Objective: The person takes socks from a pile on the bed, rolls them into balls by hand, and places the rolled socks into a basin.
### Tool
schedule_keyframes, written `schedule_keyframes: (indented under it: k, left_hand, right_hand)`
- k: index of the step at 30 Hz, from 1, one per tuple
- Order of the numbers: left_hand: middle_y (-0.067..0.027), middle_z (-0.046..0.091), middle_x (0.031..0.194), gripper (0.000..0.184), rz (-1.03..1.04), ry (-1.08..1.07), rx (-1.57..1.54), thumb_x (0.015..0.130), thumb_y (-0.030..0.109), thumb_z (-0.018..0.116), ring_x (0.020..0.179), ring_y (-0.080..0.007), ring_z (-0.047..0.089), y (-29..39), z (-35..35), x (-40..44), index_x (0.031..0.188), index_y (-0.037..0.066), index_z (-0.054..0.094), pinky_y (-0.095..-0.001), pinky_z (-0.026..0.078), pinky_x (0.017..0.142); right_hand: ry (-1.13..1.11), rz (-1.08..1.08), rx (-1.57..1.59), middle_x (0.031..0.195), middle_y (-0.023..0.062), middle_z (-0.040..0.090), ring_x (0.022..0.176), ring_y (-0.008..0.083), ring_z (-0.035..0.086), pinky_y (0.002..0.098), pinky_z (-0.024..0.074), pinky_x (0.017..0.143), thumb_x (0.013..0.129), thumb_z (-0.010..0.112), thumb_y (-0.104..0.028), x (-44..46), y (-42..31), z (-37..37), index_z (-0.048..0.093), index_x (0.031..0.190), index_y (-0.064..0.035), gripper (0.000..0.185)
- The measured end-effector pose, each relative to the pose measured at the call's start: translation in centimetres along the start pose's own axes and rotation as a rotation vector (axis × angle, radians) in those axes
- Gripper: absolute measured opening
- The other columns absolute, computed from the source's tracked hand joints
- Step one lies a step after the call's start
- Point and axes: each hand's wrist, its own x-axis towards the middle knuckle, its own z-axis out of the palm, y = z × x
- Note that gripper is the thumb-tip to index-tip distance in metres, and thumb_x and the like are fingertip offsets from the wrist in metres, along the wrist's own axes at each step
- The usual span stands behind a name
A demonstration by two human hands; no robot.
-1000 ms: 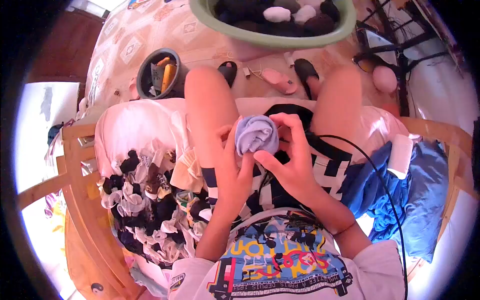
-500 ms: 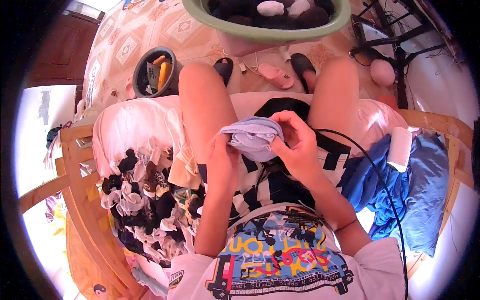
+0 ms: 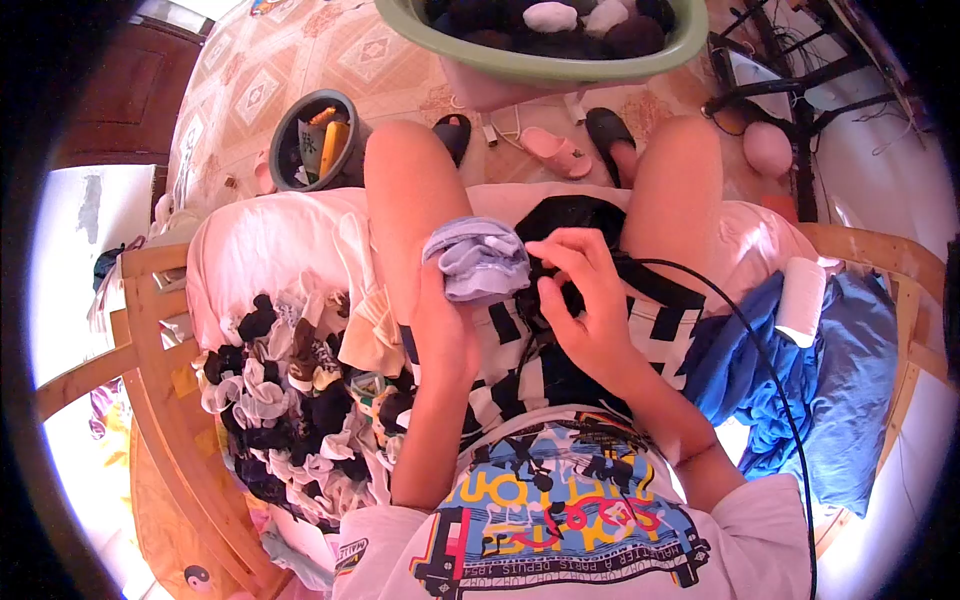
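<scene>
A light purple sock bundle (image 3: 478, 262), rolled into a ball with loose folds, sits above my lap. My left hand (image 3: 446, 330) grips it from the left and below; some of its fingers are hidden behind the fabric. Just right of the bundle is my right hand (image 3: 592, 305), its thumb and index finger apart with nothing between them. A pile of loose socks (image 3: 300, 410), mostly black, white and grey, lies on the seat to my left. In front of me, a green basin (image 3: 560, 68) contains dark and white balled-up socks.
A dark bin (image 3: 345, 160) with a yellow item inside stands on the floor ahead to the left. One pink slipper (image 3: 556, 153) lies between my feet. A black cable (image 3: 745, 320) crosses my right side, near blue cloth (image 3: 745, 365) and a white roll (image 3: 801, 302).
My right hand has come off the sock bundle and opened slightly. My left hand has brought the bundle a little to the left, where it now looks more compact.
</scene>
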Motion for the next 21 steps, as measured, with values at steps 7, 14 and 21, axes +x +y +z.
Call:
schedule_keyframes:
  k: [7,14,21]
  left_hand:
    - [-0.0080,0.056,0.118,0.024,0.464,-0.241,0.472,0.096,0.002,0.044,0.113,-0.0158,0.052,-1.0,-1.1,0.5,0.116,0.002,0.057,-0.0282,0.040,0.096]
    - [-0.0129,0.054,0.121,0.032,0.766,-0.178,0.700,0.091,-0.003,0.043,0.114,-0.0212,0.053,-1.8,0.5,-1.7,0.120,0.001,0.058,-0.0295,0.041,0.097]
    - [-0.0033,0.055,0.103,0.024,0.549,0.087,0.454,0.097,0.012,0.041,0.085,-0.0081,0.048,-2.5,-0.8,-1.0,0.116,0.004,0.054,-0.0213,0.039,0.070]
  right_hand:
    - [-0.018,0.058,0.150,0.085,0.0069,0.057,0.071,0.0110,0.055,0.0231,0.0445,0.058,0.087,0.061,-0.001,0.3,-1.3,-0.7,0.064,0.100,-0.0008,0.014]
    - [-0.260,0.696,0.584,0.065,-0.0012,0.058,0.054,0.0039,0.048,0.0195,0.0354,0.048,0.093,0.063,-0.016,1.4,-1.0,-0.6,0.065,0.094,0.0004,0.016]
    - [-0.214,0.713,0.579,0.069,-0.0011,0.057,0.059,0.0045,0.052,0.0197,0.0392,0.053,0.091,0.063,-0.011,0.9,0.4,0.6,0.062,0.092,0.0000,0.011]
